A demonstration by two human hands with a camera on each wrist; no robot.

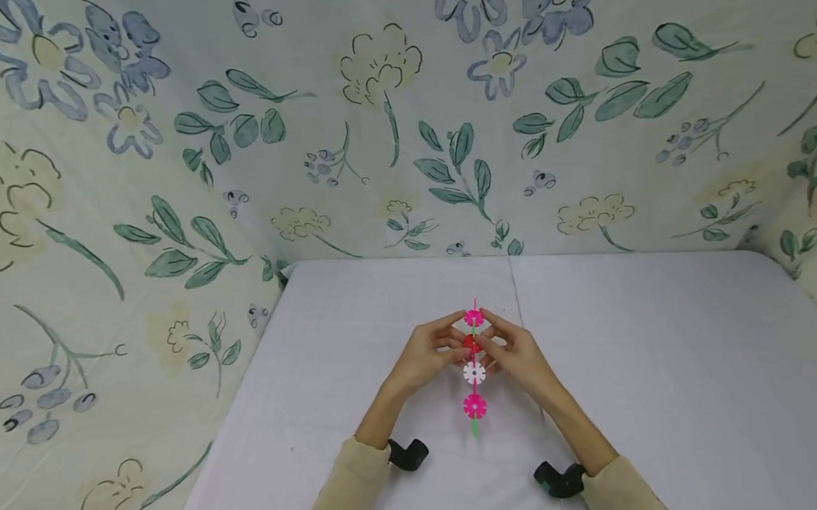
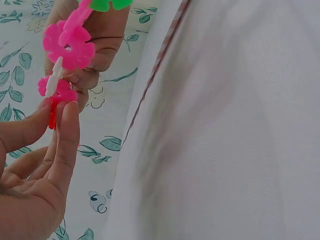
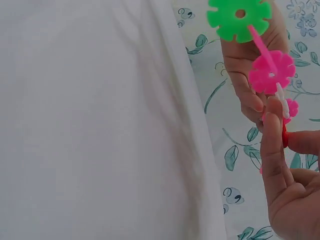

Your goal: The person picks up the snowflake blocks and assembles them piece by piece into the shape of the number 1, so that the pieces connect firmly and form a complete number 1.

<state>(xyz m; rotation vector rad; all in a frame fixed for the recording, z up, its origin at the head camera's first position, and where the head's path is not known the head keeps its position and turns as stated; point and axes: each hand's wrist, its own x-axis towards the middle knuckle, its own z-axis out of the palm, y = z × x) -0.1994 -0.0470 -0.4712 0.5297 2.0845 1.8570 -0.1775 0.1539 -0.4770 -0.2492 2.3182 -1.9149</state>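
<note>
A chain of interlocking notched plastic discs stands between my hands, with a white disc [image 1: 474,372], a pink disc [image 1: 475,406] and a green disc [image 3: 240,17] toward its near end. My left hand [image 1: 421,358] pinches the red disc [image 2: 52,119] between thumb and fingertips. From the other side, my right hand [image 1: 521,358] also holds the red disc [image 3: 285,136] with thumb and finger. Index fingertips of both hands touch the pink disc [image 1: 473,318] at the far end. Fingers partly cover the middle of the chain.
White cloth covers the table [image 1: 664,365] beneath the hands. A floral curtain [image 1: 346,119] hangs behind and to the left. Black curved pieces [image 1: 409,455] sit by both wrists, at the beige sleeves [image 1: 354,481].
</note>
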